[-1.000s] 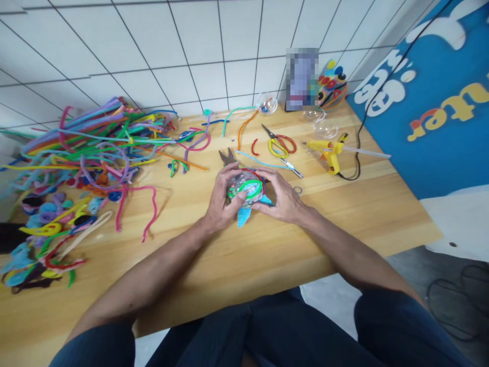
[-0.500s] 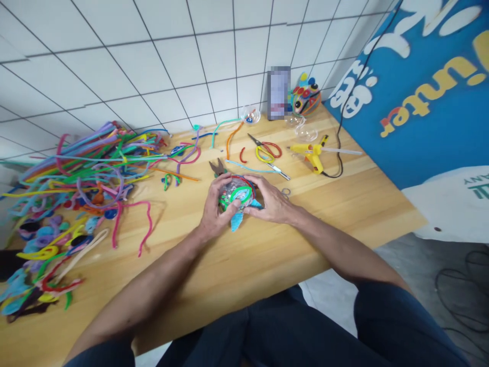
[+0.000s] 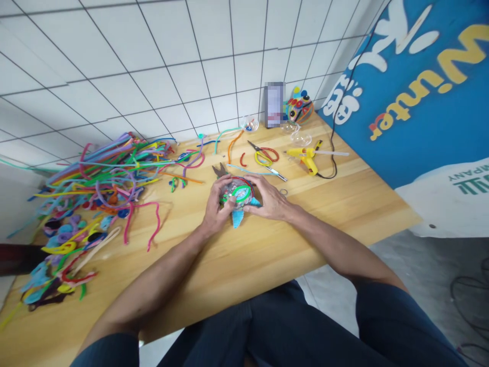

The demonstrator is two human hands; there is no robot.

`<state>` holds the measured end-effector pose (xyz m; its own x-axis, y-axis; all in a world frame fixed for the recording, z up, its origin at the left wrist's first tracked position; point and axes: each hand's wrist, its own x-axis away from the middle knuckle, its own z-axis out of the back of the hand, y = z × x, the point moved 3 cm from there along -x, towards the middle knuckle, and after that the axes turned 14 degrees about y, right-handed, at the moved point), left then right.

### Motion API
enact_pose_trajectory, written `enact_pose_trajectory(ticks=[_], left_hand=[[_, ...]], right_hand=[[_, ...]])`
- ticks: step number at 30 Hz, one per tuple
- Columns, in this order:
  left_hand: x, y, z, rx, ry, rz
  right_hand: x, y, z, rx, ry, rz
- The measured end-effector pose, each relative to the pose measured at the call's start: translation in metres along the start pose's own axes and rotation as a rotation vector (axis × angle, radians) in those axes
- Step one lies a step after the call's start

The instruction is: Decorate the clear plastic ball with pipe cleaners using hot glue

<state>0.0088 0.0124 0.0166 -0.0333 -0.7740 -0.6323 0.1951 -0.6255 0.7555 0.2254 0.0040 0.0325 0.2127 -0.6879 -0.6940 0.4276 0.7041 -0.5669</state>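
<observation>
The fingers of the left hand (image 3: 218, 206) curl around one side of a round craft piece (image 3: 234, 189), the thumb pressed on its front near a green loop. The fingers of the right hand (image 3: 270, 200) hold the opposite side, so the piece sits between both hands, just above or on the tabletop (image 3: 244, 260); which of the two cannot be told. Light-blue flaps stick out from its lower edge, and a red strip runs over its top.

Just beyond the left fingertips lie pliers (image 3: 219, 170), their jaws apart, the handles hidden. Behind the right hand are a light-blue stem (image 3: 250, 168), a craft knife (image 3: 278, 175) and scissors (image 3: 264, 154) with one red and one yellow handle. Farther right lies a yellow glue gun (image 3: 305, 157) with a pale stick in its back.

Clear plastic domes (image 3: 301, 137) stand near the wall (image 3: 175, 66), close to a blurred-out phone-like panel (image 3: 274, 104) and a colourful decorated ball (image 3: 299, 105). Well to the left, a heap of fuzzy stems (image 3: 110, 160) spreads over the tabletop.
</observation>
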Motion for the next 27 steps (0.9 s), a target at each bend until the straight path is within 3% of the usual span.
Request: enact_pose_trajectory(ticks=[7,27], left_hand=[[0.000,0.001,0.000,0.013,-0.014,-0.031],[0.001,0.004,-0.002,-0.001,-0.030,-0.072]], right_hand=[[-0.004,-0.008,0.012,0.059,0.207,0.094],[-0.006,-0.014,0.011,0.075,0.180,0.135]])
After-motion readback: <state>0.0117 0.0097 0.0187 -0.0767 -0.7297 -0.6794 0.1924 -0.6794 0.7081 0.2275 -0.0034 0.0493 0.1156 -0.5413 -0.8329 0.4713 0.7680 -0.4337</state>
